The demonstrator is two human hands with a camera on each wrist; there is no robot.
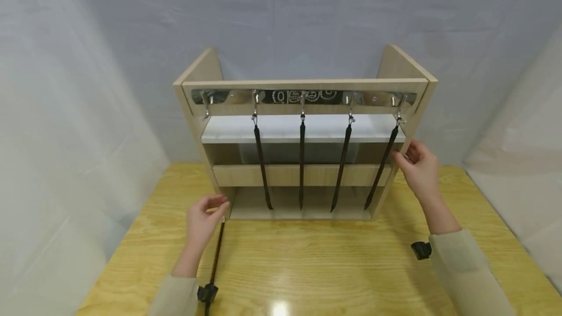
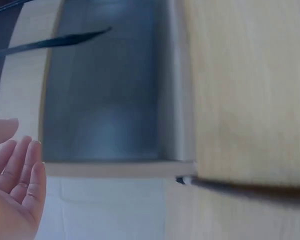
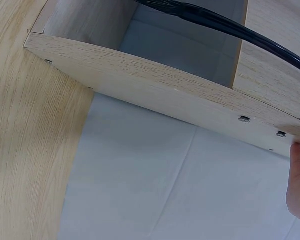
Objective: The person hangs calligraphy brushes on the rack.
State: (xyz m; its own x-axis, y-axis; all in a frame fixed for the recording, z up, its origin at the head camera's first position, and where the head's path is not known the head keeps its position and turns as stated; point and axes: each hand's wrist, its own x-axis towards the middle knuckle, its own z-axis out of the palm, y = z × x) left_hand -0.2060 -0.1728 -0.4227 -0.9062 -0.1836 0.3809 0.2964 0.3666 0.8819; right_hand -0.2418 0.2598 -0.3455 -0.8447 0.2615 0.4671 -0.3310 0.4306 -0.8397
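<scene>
A small wooden shelf unit (image 1: 290, 175) stands on the table. Several dark calligraphy brushes (image 1: 301, 160) hang tips down by loops from the metal hook rail (image 1: 369, 97) on its front. My right hand (image 1: 422, 169) grips the unit's right side panel, thumb across the front edge beside the rightmost brush (image 1: 381, 167), other fingers at the outer face. My left hand (image 1: 201, 221) hovers by the unit's lower left corner with fingers loosely bent and nothing between them. Just right of it, another thin dark brush (image 1: 217, 247) lies on the table, its pale end toward the unit.
The leftmost hook (image 1: 205, 104) on the rail bears no brush. Under the hanging brushes the unit has a white shelf board (image 1: 281, 130) and a lower compartment (image 1: 285, 201). White sheeting (image 1: 281, 18) surrounds the yellowish wooden table (image 1: 307, 267) at the back and sides.
</scene>
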